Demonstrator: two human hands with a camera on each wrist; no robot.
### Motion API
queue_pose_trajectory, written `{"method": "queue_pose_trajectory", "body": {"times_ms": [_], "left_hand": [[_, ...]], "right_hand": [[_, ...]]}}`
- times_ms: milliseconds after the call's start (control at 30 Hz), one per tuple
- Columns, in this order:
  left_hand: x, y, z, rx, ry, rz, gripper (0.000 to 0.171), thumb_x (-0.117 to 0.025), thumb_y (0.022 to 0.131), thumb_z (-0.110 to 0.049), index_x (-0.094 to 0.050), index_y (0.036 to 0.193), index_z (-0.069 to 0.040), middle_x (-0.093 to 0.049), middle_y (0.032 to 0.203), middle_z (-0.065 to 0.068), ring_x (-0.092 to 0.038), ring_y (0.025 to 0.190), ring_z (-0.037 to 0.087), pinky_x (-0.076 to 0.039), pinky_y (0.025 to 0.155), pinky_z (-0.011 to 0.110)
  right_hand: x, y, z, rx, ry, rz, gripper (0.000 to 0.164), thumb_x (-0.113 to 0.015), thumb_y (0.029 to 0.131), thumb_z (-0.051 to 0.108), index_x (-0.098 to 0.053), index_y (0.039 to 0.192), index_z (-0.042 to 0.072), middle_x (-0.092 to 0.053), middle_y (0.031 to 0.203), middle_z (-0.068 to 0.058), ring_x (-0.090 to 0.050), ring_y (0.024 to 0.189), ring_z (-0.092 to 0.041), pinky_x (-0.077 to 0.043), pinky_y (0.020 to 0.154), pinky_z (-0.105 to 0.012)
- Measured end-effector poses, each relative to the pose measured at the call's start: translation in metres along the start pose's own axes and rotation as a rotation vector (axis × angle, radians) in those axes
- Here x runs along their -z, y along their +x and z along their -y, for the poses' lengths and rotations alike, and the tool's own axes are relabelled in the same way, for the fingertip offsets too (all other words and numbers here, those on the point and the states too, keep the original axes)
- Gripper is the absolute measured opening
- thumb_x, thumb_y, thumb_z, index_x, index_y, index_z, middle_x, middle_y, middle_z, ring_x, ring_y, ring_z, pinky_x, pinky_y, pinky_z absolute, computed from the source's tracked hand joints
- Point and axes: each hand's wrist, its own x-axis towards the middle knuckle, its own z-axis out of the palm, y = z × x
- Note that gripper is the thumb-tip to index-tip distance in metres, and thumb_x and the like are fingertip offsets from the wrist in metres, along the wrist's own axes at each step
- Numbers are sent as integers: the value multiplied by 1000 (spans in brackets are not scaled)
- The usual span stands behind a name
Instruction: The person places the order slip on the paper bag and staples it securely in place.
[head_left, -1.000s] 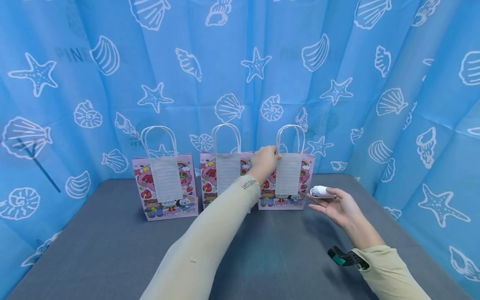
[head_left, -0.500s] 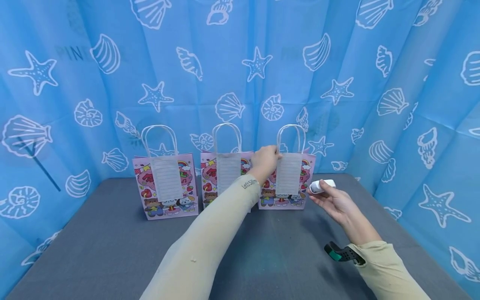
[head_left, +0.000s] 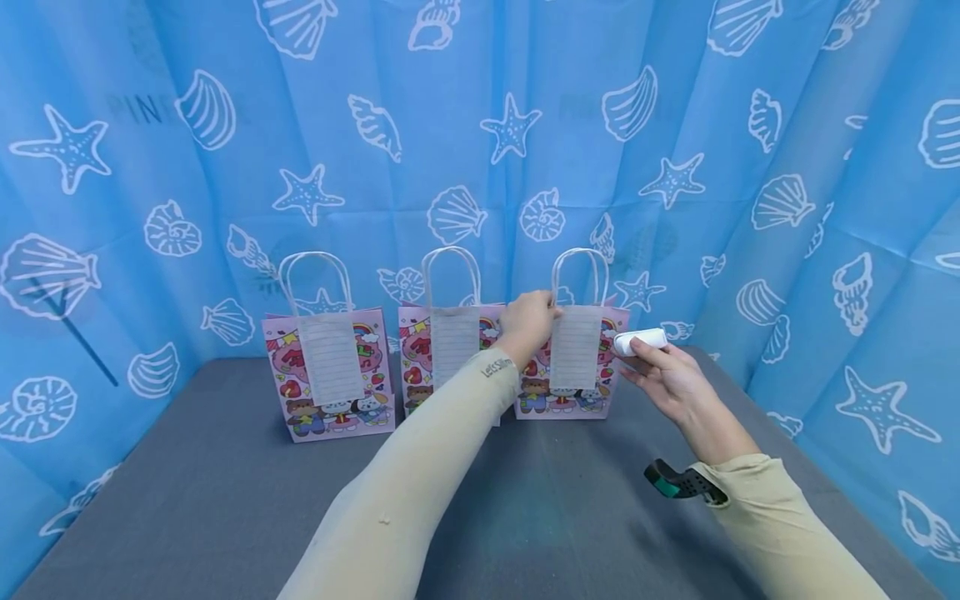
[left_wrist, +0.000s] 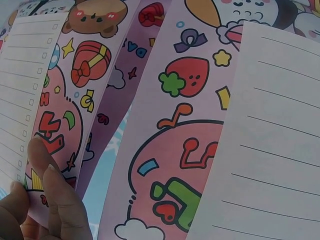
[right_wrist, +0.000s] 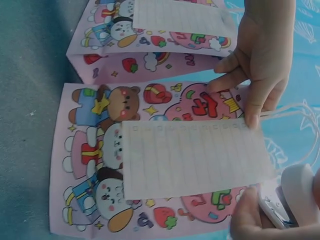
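Note:
My left hand (head_left: 529, 323) pinches the top left corner of a lined paper sheet (head_left: 575, 354) against the upper edge of the right-hand pink cartoon paper bag (head_left: 534, 400). In the right wrist view its thumb lies on the sheet's corner. My right hand (head_left: 672, 383) grips a small white stapler (head_left: 642, 341), raised at the right of that bag's top. The right wrist view shows the stapler's metal inner part close to the sheet's other top corner; I cannot tell whether it touches the paper.
Two similar pink bags, one in the middle (head_left: 416, 367) and one at the left (head_left: 294, 385), stand in the row with lined sheets on their fronts. All have white looped handles. A blue shell-print curtain (head_left: 517, 75) hangs behind the grey table (head_left: 195, 492).
My right hand has risen slightly and turned the stapler, bringing it up beside the bag's top. The left hand stays at the sheet's corner.

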Motion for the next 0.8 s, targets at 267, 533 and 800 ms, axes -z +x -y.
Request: {"method": "queue_pose_trajectory", "body": {"times_ms": [267,533,800], "left_hand": [[0,0,1,-14,-7,-8,31,-52,97,-41,-67,115,-22,-70,102,-5,-62,81,13,-47,67,29],[-1,1,2,-5,-9,-12,28,-53,97,-42,-68,108,-20,-68,92,-6,-58,75,12,-44,65,28],[-1,2,2,-16,-11,-2,27,-54,97,-42,-68,107,-21,-66,87,-6,-58,74,12,-45,65,29]], "right_hand": [[-10,7,7,-6,12,5,39,-56,97,5,-34,129,5,-55,106,-4,-65,90,-12,-49,91,-28],[-22,14,12,60,-229,-6,61,-61,95,8,-26,144,0,-43,120,-4,-58,97,-8,-48,93,-25],[-33,31,18,258,-707,9,62,-64,95,13,-30,144,-5,-49,127,-14,-54,102,-6,-47,90,-22]]}}
